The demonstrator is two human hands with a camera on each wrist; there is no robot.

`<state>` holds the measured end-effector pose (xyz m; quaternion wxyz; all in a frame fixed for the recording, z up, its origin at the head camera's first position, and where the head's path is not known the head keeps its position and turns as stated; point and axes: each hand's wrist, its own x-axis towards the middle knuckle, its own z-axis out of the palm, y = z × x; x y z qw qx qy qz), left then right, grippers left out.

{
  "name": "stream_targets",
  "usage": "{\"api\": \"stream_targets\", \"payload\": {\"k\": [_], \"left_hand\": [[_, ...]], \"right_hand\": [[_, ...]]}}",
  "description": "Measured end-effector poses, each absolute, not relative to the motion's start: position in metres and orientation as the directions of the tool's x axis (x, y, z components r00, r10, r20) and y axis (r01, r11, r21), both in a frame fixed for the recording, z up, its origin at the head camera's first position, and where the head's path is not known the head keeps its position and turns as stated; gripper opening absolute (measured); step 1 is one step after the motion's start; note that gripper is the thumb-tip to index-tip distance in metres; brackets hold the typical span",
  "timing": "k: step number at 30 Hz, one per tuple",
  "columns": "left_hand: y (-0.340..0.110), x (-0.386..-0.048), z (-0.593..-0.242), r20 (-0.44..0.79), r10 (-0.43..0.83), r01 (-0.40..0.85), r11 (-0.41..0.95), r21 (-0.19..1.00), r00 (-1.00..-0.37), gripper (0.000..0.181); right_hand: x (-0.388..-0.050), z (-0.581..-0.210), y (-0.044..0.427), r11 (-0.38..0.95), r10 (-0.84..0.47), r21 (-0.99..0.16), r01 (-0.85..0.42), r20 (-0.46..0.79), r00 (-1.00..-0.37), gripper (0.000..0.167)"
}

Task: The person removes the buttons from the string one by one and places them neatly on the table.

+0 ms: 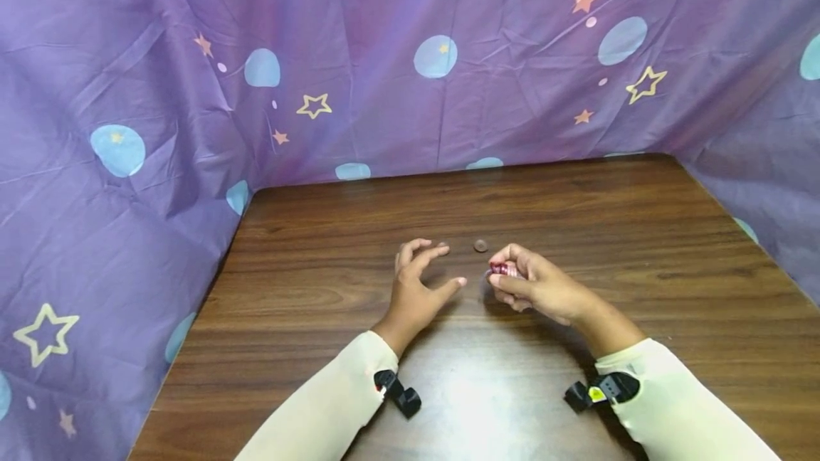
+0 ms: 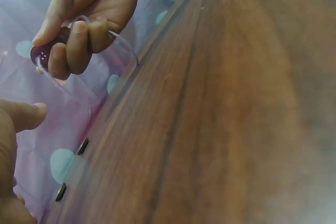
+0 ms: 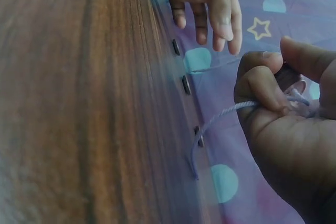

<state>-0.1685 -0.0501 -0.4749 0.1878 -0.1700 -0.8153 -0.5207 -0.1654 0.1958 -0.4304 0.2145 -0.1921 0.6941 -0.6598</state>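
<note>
Right of centre, the right hand grips a glossy dark-red round piece and pale twisted cord; at centre, the left hand has spread fingers

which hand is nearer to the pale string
Right. The right hand grips the pale string, which trails out of its grasp; the left hand is off to the left, holding none of it.

Glossy brown wood-grain table, rounded at the far corners, three small dark discs lying apart in a row
</note>
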Motion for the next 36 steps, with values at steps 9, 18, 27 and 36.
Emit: {"api": "stream_targets", "payload": {"k": [9, 18, 27, 36], "left_hand": [[-0.053, -0.149, -0.478, 0.498, 0.047, 0.48, 0.357, 0.802, -0.866, 0.041], [-0.056, -0.129, -0.475, 0.406, 0.077, 0.411, 0.266, 0.872, -0.911, 0.036], [-0.058, -0.115, -0.471, 0.392, 0.123, 0.411, 0.245, 0.878, -0.912, 0.036], [-0.058, -0.11, -0.469, 0.451, 0.198, 0.488, 0.219, 0.845, -0.87, 0.034]], "right_hand": [[-0.165, -0.43, 0.197, 0.118, -0.594, -0.993, -0.01, -0.062, -0.802, 0.03], [-0.166, -0.432, 0.196, 0.073, -0.615, -0.997, -0.01, -0.037, -0.788, 0.03], [-0.162, -0.433, 0.191, 0.079, -0.592, -0.997, -0.013, -0.037, -0.805, 0.032], [-0.159, -0.434, 0.185, 0.111, -0.597, -0.994, -0.021, -0.049, -0.801, 0.034]]}}
